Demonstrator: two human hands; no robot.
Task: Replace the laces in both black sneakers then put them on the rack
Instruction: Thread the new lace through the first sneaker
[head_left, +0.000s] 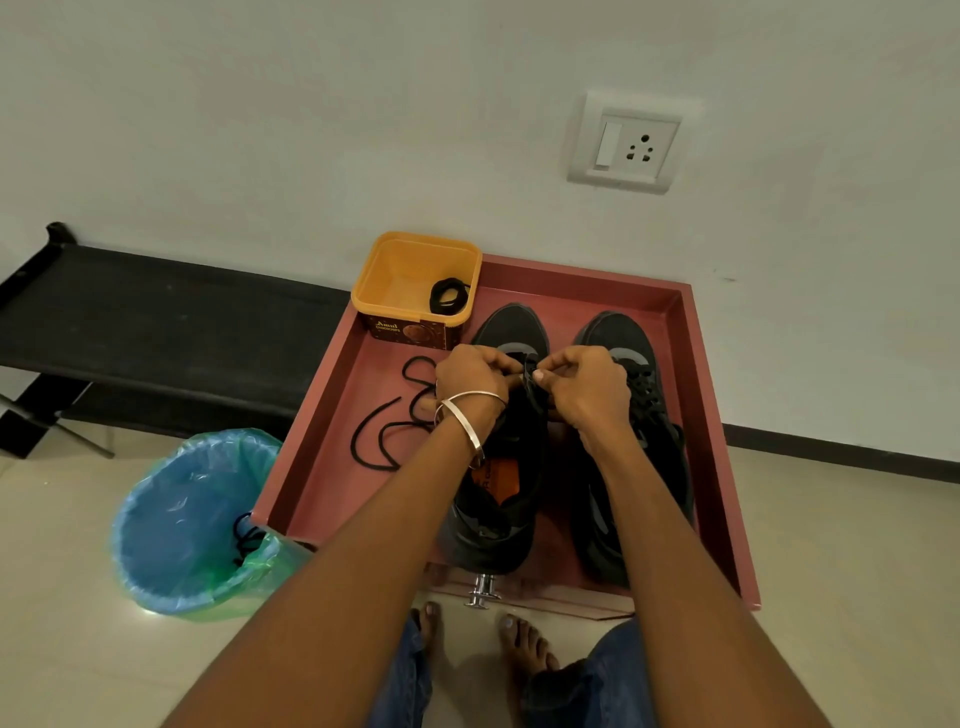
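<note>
Two black sneakers stand side by side in a pink wooden tray (332, 415). Over the eyelets of the left sneaker (506, 499), my left hand (475, 376) and my right hand (582, 387) both pinch a black lace (532, 379). The rest of that lace trails loose on the tray floor to the left (387, 431). The right sneaker (636, 415) sits laced, partly hidden by my right forearm. A coiled black lace (448, 296) lies in a yellow tub (413, 270) at the tray's far left corner.
A blue bin with a green liner (192, 519) stands on the floor left of the tray, with a black lace inside. A low black rack (156, 322) runs along the wall at left. A metal knob (483, 590) sticks out of the tray's near edge, by my bare feet.
</note>
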